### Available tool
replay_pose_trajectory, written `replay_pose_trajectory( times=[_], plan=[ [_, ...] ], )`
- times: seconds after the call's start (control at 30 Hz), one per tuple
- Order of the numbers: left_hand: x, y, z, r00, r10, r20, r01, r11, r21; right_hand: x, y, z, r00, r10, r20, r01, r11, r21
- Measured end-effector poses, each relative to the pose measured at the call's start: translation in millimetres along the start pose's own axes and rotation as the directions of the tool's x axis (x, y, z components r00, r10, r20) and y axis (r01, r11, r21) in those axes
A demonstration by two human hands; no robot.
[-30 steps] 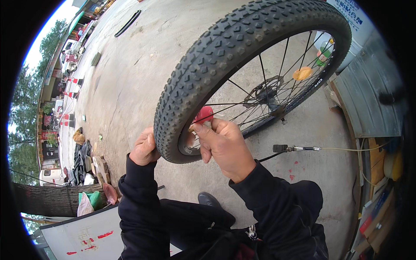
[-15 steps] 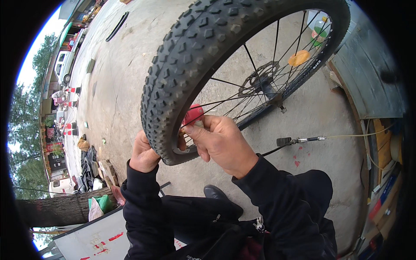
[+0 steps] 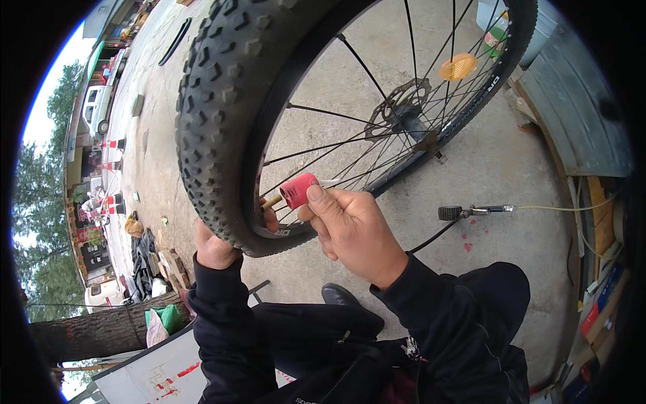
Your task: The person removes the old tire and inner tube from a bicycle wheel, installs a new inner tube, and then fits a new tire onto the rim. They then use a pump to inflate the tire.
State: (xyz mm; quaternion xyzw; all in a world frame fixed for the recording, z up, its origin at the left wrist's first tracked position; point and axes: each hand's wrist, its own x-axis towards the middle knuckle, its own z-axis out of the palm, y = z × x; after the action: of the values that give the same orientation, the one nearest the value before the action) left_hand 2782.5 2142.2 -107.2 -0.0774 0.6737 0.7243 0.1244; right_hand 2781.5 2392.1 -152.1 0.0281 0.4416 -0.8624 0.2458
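Observation:
A bicycle wheel [image 3: 225, 101] with a knobby black tyre stands in front of me. My left hand [image 3: 214, 244] grips the tyre at its near lower side; its palm is partly hidden behind the tread, and fingertips show inside the rim by the brass-coloured valve stem [image 3: 272, 202]. In my right hand [image 3: 353, 229], pinched between thumb and fingers, is a red pump head [image 3: 297, 191] with a white lever sticking out behind. Its open end faces the valve, very close to the tip; whether they touch, I cannot tell.
An orange reflector [image 3: 458, 67] sits among the spokes near the brake disc [image 3: 397, 111]. On the concrete to the right lies an inflator handle [image 3: 464, 212] with hoses. Further off are a green-labelled bottle [image 3: 496, 39], a metal panel [image 3: 579, 108] and a tree trunk [image 3: 87, 337].
The red pump head has turned and come into fuller view, with the valve stem now visible beside it. The wheel appears larger and further left in view. My left hand keeps its grip.

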Motion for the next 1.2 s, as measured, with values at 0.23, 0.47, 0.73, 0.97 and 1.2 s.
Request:
replay_pose_trajectory(
  times=[0.23,0.47,0.73,0.97,1.2],
  plan=[
    [0,4,9,0.995,0.071,0.066,-0.073,0.997,0.018,5,-1,-3,1.0,-0.004,0.016,0.006,0.991,-0.135],
    [-1,13,14,0.987,0.091,0.133,-0.101,0.993,0.064,-3,-9,7,0.986,-0.162,0.024,0.161,0.926,-0.343],
    [0,8,5,0.983,0.069,0.168,-0.085,0.992,0.092,4,-21,3,0.944,-0.303,0.133,0.326,0.78,-0.535],
    [4,13,7,0.963,0.036,0.266,-0.039,0.999,0.007,-2,-29,0,0.95,-0.273,0.152,0.303,0.686,-0.661],
    [21,17,9,0.853,0.019,0.521,-0.042,0.999,0.033,-4,-43,-10,0.988,0.032,0.15,0.081,0.723,-0.686]
  ],
)
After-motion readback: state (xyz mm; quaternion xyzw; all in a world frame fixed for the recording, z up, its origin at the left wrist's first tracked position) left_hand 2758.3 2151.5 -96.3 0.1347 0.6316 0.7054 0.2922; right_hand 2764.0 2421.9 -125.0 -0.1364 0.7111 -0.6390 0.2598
